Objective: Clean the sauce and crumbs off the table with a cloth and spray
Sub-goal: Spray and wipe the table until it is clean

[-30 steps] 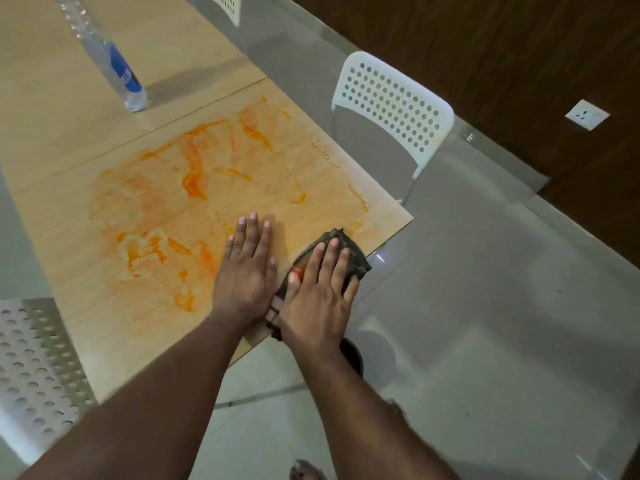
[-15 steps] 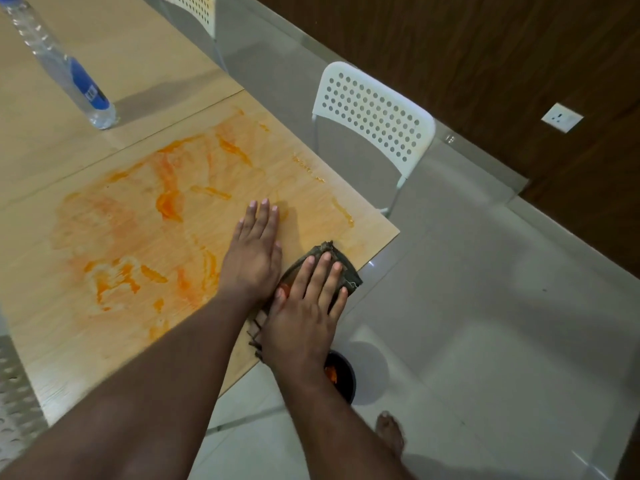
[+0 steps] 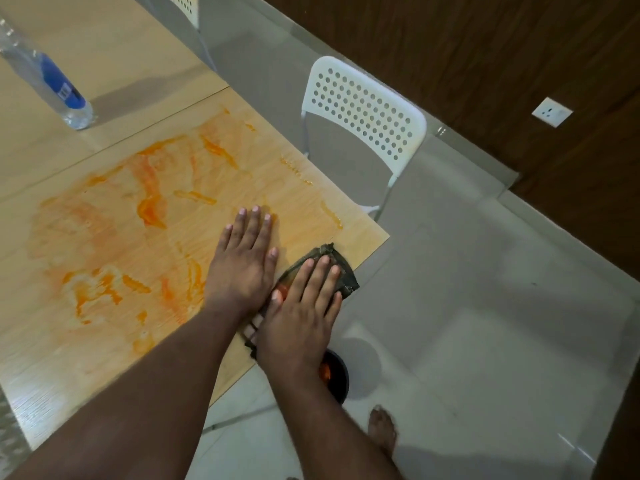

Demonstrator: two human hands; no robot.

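The fingers (image 3: 320, 271) of the right hand (image 3: 298, 323) lie straight and flat on a dark green cloth (image 3: 341, 271), pressing it down at the near right edge of the wooden surface (image 3: 52, 358), just short of the corner, a little below the middle of the frame. Part of the cloth hangs past the edge. The left hand (image 3: 242, 265) rests right beside it, palm down, fingers extended and together, holding nothing, its side nearly touching the right hand's thumb.

Orange sauce smears (image 3: 149, 209) spread over the surface from the centre out to the left of the frame, some thick streaks, some thin and rubbed. A clear plastic bottle (image 3: 52, 88) with a blue label stands in the upper left, well apart from the hands.

On the floor below the edge of the surface, partly hidden by the right forearm, sits a dark bowl (image 3: 337, 375) with something orange in it. A white perforated chair (image 3: 367, 112) stands at the upper centre, and a bare foot (image 3: 382, 427) shows near the bottom.
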